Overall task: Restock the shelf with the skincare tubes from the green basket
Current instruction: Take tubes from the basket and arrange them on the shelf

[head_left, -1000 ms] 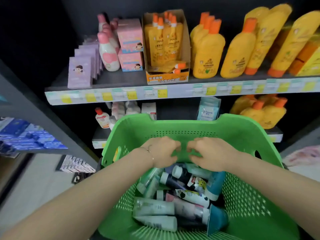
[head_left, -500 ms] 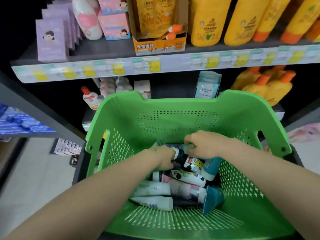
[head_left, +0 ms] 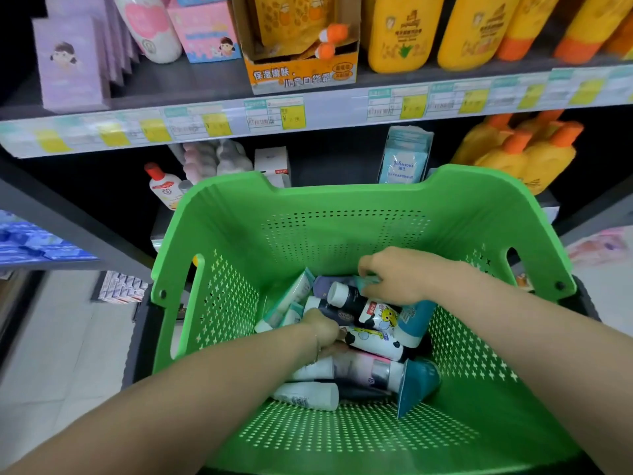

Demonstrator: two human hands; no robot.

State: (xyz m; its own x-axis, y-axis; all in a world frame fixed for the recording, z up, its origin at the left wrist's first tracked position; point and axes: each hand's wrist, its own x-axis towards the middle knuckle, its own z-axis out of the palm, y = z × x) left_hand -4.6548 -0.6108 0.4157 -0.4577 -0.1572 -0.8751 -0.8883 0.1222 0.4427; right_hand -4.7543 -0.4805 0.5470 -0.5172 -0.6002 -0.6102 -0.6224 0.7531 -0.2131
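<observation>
1. Shop, baby-skincare aisle.
2. Shelf [head_left: 191, 87] above the right hand [head_left: 394, 275]: price labels [head_left: 293, 116] along its edge.
3. Rows of identical yellow bottles [head_left: 397, 32], pink boxes [head_left: 205, 32].
4. Blue packs [head_left: 30, 241] racked left of left hand [head_left: 322, 329].

Bright green basket [head_left: 342, 207], pierced with rows of dots and small crosses. Teal tube [head_left: 412, 320], navy tube [head_left: 352, 299] with white cap, white tube [head_left: 373, 341] with black patches, pink tube [head_left: 359, 366] with silver band. Yellow bottles [head_left: 397, 32] with orange caps, lilac boxes [head_left: 68, 66] printed with a dark-haired cartoon girl, pink box [head_left: 205, 32], orange carton [head_left: 301, 75] with white lettering, yellow tags [head_left: 293, 116] along the grey shelf [head_left: 191, 84].
</observation>
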